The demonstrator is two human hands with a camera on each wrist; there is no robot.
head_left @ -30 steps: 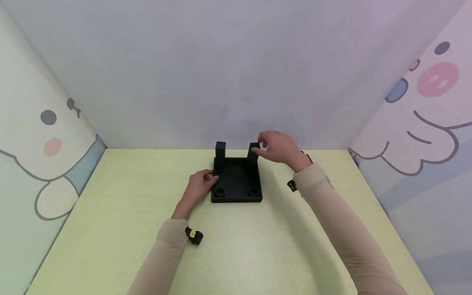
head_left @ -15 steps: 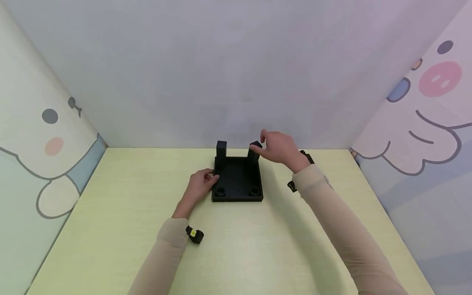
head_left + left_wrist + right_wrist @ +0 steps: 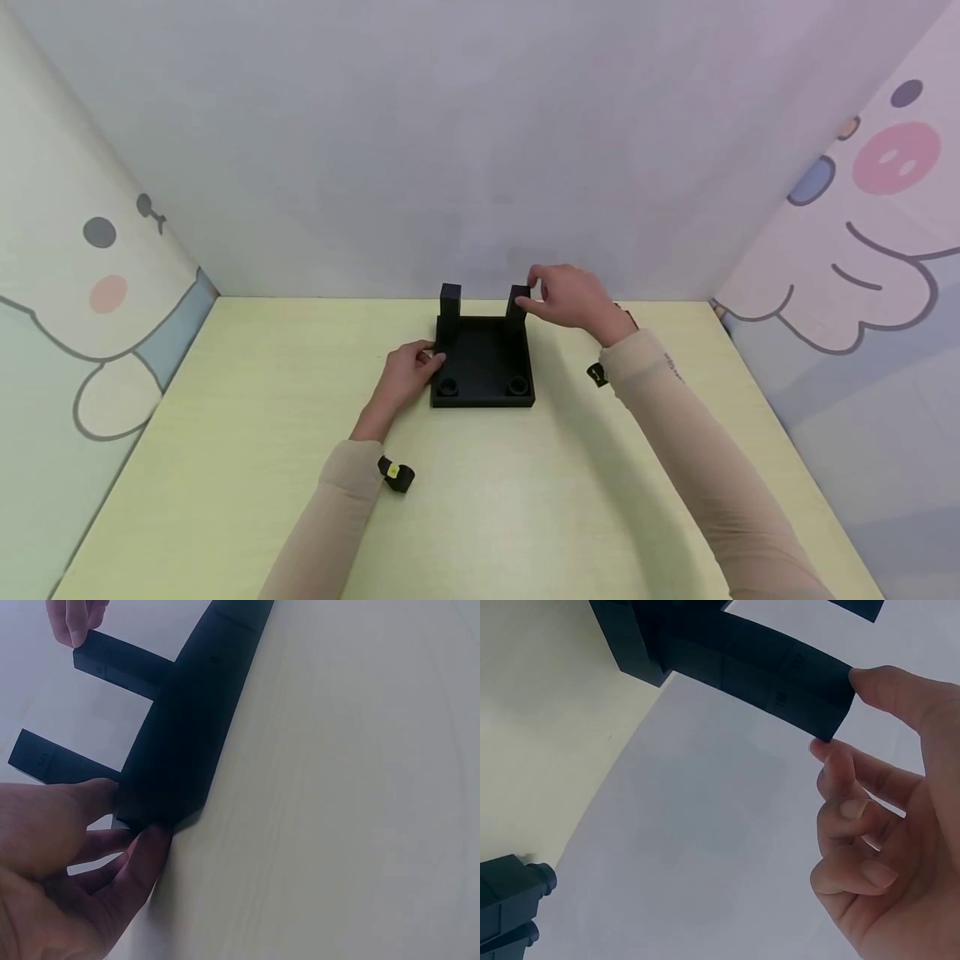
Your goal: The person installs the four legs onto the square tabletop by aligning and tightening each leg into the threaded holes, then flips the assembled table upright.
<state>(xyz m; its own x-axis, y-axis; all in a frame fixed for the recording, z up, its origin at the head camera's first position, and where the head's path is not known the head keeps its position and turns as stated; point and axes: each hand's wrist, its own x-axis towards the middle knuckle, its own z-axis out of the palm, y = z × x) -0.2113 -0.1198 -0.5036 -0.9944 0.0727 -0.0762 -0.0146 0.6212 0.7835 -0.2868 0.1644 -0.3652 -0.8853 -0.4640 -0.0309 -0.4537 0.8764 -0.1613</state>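
A black square tray (image 3: 483,367) with raised rims lies near the table's far edge. Two round ring sockets show in its near corners, and two square posts stand at its far corners. My left hand (image 3: 405,375) grips the tray's left side, thumb over the rim; in the left wrist view its fingers (image 3: 142,862) curl around a tray corner. With thumb and index finger, my right hand (image 3: 570,296) pinches the top of the far right post (image 3: 517,304); its other fingers are curled in the right wrist view. The far left post (image 3: 450,304) stands untouched.
In the right wrist view, two dark blocks with round pegs (image 3: 514,896) lie at the lower left. A pale wall (image 3: 480,167) rises behind the table (image 3: 480,500). Cartoon-printed side panels (image 3: 885,250) flank it. Black bands with small devices (image 3: 396,475) sit at the wrists.
Half a second ago my right index finger was lifted and the far right post's top looked turned; now the finger is back against it and the top sits squarer. My left hand stays put.
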